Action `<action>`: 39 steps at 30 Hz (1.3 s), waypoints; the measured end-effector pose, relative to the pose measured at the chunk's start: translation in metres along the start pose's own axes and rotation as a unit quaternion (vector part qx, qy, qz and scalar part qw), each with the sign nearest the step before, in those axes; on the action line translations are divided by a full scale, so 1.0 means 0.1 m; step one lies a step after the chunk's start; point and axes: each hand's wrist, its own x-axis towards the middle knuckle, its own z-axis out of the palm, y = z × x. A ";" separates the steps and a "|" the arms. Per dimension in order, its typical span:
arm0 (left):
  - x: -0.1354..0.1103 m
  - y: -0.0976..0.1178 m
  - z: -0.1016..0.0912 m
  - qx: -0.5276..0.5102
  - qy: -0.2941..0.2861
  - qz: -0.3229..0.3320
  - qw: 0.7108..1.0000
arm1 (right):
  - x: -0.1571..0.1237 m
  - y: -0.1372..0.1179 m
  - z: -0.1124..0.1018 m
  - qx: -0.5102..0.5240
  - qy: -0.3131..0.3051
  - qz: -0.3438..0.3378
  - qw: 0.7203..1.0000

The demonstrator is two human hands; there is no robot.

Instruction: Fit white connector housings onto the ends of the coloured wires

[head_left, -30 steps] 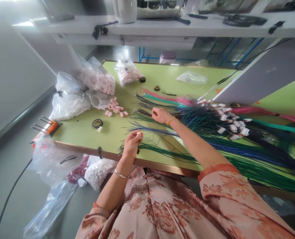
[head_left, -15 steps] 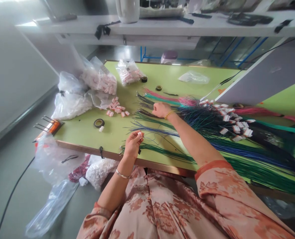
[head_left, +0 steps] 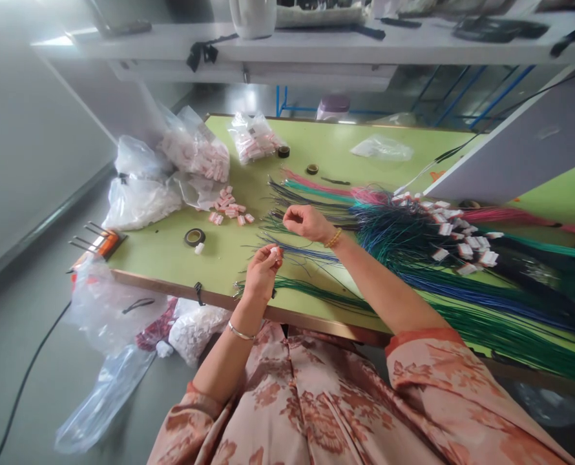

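Note:
My left hand (head_left: 260,274) is closed, pinching a small white connector housing (head_left: 274,252) between thumb and fingertips above the table's front part. Farther back and to the right, my right hand (head_left: 309,223) hovers over the wires with thumb and forefinger brought together. Whatever lies in that pinch is too small to make out. Beneath the hands run bundles of black wires (head_left: 294,194), blue wires (head_left: 316,250) and green wires (head_left: 311,289), their ends pointing left. On the right lies a heap of white connectors (head_left: 466,245) joined to wires.
Loose pink-and-white connectors (head_left: 229,208) lie left of the wires, near a black tape roll (head_left: 194,237). Plastic bags (head_left: 195,152) stand at the back left. An orange holder with metal prongs (head_left: 106,244) sits at the left corner. A white shelf (head_left: 307,55) spans above.
My right hand has come off the black wires, a little toward me and toward my left hand, with its wrist turned. My left hand still holds the connector in nearly the same place.

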 end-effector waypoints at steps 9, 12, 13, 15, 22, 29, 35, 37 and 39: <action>0.19 -0.04 0.19 -0.023 0.003 -0.017 1.000 | -0.43 -0.01 0.06 0.045 0.024 0.035 0.998; 0.21 -0.07 0.21 -0.017 -0.003 -0.024 1.000 | -0.50 0.03 0.07 0.019 0.039 0.026 0.999; 0.22 -0.08 0.21 -0.014 -0.002 -0.025 1.000 | -0.51 0.05 0.07 0.008 0.042 0.022 0.999; 0.22 -0.10 0.22 -0.009 -0.001 -0.023 1.000 | -0.54 0.07 0.07 -0.015 0.042 0.016 0.999; 0.23 -0.13 0.24 -0.006 -0.012 -0.023 1.000 | -0.58 0.12 0.07 -0.075 0.040 0.012 0.996; 0.23 -0.14 0.25 0.020 -0.016 0.002 1.000 | -0.59 0.14 0.08 -0.067 0.043 0.021 0.997; 0.20 -0.14 0.30 0.060 -0.007 0.027 0.998 | -0.57 0.20 0.09 -0.032 0.035 0.017 0.999; 0.20 -0.16 0.31 0.068 -0.002 0.032 0.997 | -0.56 0.20 0.11 -0.025 0.037 0.008 0.999; 0.21 -0.18 0.31 0.076 0.009 0.035 0.996 | -0.56 0.20 0.13 -0.041 0.045 -0.004 0.998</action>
